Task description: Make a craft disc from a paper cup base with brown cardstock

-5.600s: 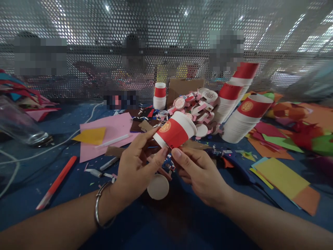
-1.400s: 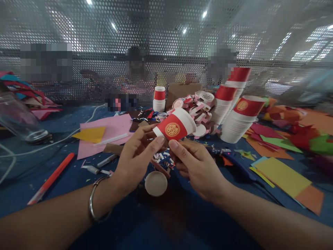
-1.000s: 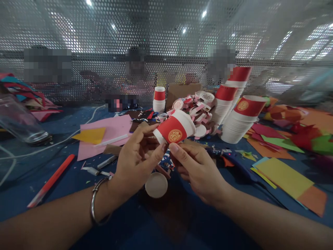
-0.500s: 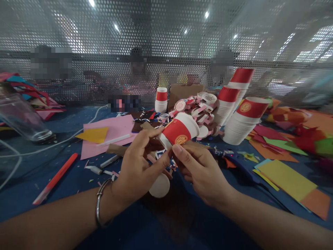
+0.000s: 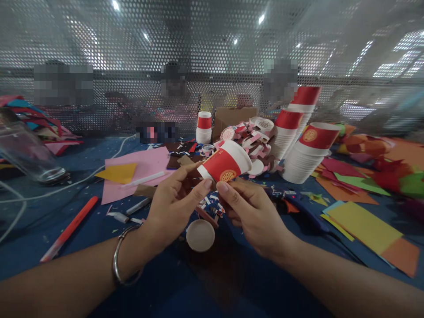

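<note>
So both hands are on one red paper cup [image 5: 224,162], held up off the blue table [image 5: 66,269] and tipped on its side. The white rim points away and to the right, the base points back at the hands, and a gold emblem faces down near the right thumb.

The left hand [image 5: 172,207] has its thumb and forefinger pinched onto the cup's base edge, with the other fingers curled loosely behind. There's a metal bangle [image 5: 119,260] on that wrist. The right hand [image 5: 255,212] pinches the same end from the other side, thumb pressed just under the emblem. Its fingers are tucked beneath the cup, so I can't tell exactly how they sit.

Everything else, going off the cup:
- Right below it, nearer the person, a round white paper disc [image 5: 200,235] lies flat among tiny paper scraps.
- To its left there's a pink paper sheet [image 5: 142,165] with a yellow triangle [image 5: 116,172] on it, and further left and nearer, a red pen [image 5: 69,229].
- Just behind it is a pile of cut-up cup pieces [image 5: 253,138].
- To its right are leaning stacks of cups [image 5: 304,154], and well to the right and nearer, a yellow sheet [image 5: 361,223].
- Far left, a clear glass jar [image 5: 26,152] lies on its side.
</note>
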Motion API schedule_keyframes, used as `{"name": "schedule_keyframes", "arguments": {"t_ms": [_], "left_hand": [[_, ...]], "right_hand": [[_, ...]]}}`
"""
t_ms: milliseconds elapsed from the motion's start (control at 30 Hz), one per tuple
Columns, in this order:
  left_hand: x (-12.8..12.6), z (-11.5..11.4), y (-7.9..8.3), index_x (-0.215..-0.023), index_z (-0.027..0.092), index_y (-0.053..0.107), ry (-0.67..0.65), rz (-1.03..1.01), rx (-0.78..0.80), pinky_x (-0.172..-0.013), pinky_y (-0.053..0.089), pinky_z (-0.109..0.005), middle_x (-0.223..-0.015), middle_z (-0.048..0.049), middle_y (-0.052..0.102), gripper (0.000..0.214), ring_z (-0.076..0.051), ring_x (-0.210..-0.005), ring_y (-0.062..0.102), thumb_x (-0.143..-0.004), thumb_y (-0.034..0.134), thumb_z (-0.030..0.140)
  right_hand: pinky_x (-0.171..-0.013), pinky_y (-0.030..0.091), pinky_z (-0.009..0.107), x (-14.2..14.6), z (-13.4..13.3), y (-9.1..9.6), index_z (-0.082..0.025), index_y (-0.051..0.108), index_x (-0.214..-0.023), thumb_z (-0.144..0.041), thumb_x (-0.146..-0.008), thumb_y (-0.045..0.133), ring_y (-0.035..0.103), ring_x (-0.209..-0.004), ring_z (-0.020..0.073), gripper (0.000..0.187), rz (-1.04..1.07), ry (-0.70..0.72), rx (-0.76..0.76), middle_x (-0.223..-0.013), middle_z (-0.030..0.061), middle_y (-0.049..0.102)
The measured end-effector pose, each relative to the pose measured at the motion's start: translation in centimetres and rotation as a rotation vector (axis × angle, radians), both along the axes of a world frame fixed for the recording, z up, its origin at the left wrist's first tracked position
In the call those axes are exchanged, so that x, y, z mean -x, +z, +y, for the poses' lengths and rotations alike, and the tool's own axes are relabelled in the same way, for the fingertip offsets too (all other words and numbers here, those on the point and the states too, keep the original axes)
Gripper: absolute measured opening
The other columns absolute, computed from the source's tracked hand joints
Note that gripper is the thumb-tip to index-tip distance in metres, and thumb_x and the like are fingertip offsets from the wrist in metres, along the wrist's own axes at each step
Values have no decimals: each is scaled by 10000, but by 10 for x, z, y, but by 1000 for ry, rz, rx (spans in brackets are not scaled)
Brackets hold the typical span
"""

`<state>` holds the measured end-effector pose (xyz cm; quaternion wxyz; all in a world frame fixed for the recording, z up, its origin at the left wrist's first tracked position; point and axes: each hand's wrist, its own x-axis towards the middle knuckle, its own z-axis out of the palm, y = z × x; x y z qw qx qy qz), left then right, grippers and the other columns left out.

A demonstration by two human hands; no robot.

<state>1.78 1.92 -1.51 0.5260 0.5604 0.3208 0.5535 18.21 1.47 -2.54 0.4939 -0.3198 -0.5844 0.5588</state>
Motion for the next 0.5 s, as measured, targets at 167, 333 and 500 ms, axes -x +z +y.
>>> {"name": "schedule_keyframes", "arguments": {"t_ms": [167,333,500], "left_hand": [[0,-3,0,-1310,216,632,19,54,-26,-472,676,-336,-1276,-127,710,438,-269,-845,773,-900,731,337],[2,-2,-2,-1349,215,612,62,100,-62,-574,681,-342,-1298,-130,702,483,-309,-1052,731,-903,725,360],[4,1,-1,-1279,192,645,212,246,-240,-856,641,-380,-1183,-105,733,441,-246,-1052,716,-872,765,310]], "right_hand": [[-405,134,241,-1,-1,0,-193,489,-689,-554,-973,611,196,-476,55,475,-38,-5,11,-625,-68,348],[-407,130,247,-1,1,-2,-201,482,-705,-574,-961,615,205,-478,61,471,-52,-4,16,-619,-71,320],[-412,147,246,0,2,-4,-200,464,-698,-579,-957,620,190,-477,58,485,-36,-9,16,-616,-75,340]]}}
